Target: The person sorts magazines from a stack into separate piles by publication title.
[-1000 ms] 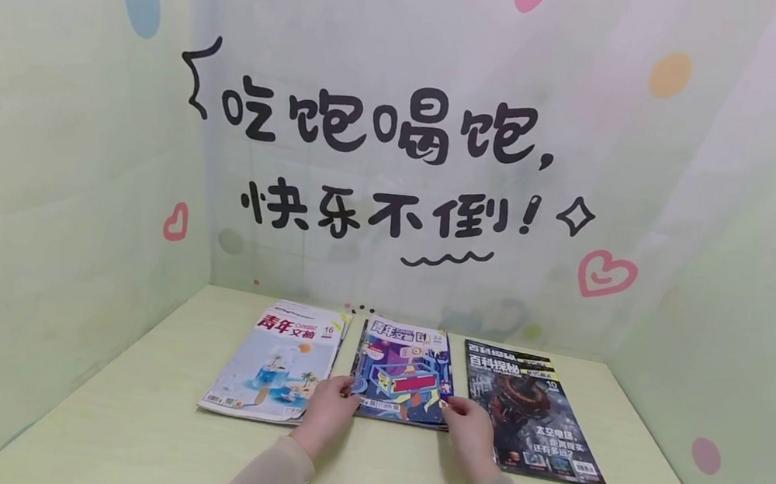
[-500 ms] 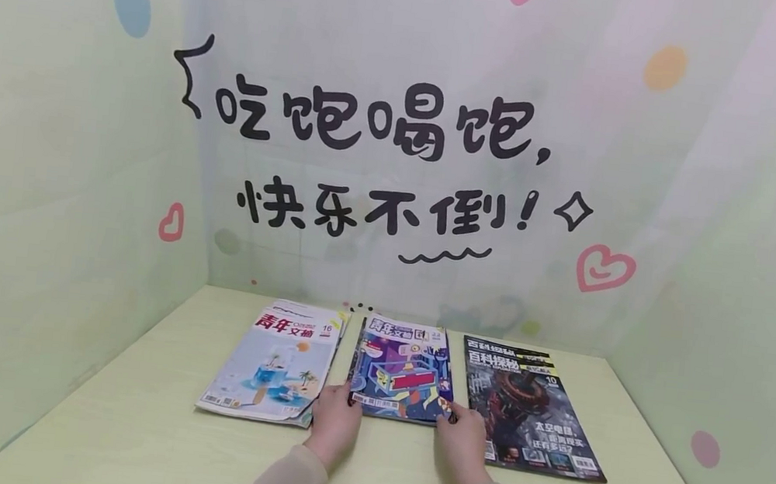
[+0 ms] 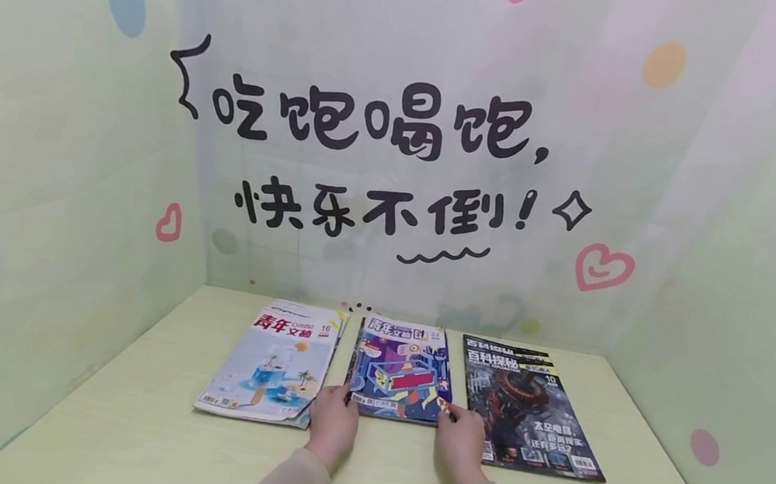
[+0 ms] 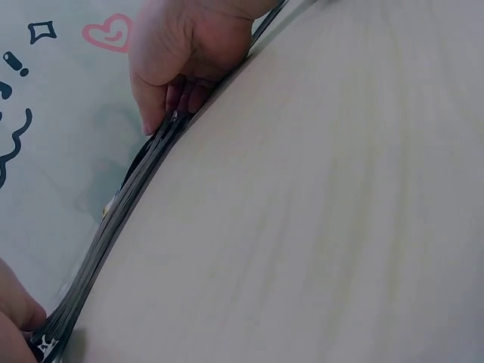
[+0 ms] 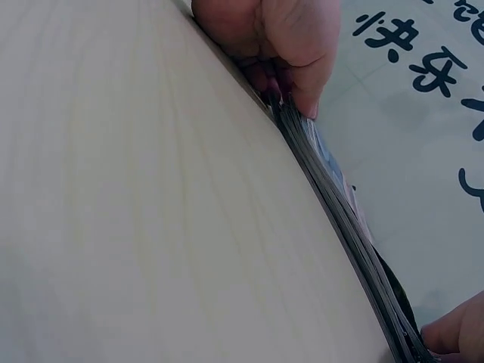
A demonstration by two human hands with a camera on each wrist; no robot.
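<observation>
In the head view, a stack of magazines [image 3: 403, 372] with a purple-blue cartoon cover lies flat in the middle of the table. My left hand [image 3: 333, 426] pinches its near left corner, and my right hand [image 3: 461, 442] pinches the near right one. Seen from the left wrist, the stack's near edge [image 4: 113, 215] shows several layers, with my right hand [image 4: 193, 49] at the far end and part of my left hand [image 4: 15, 310] close by. From the right wrist, my left hand [image 5: 276, 34] grips the far corner; my right hand [image 5: 457, 329] shows only partly.
On the left lies another magazine stack [image 3: 270, 371] with a white beach-and-ice-pop cover. To the right, dark magazines [image 3: 533, 412] overlap, just beside my right hand. A pale wooden table [image 3: 111, 418] bears them all, with printed cloth walls [image 3: 329, 275] at the back and sides.
Both hands have shifted slightly toward the near corners of the middle stack, the thumbs moving to its edges. The magazines stay nearly in place; the head view has drifted a little.
</observation>
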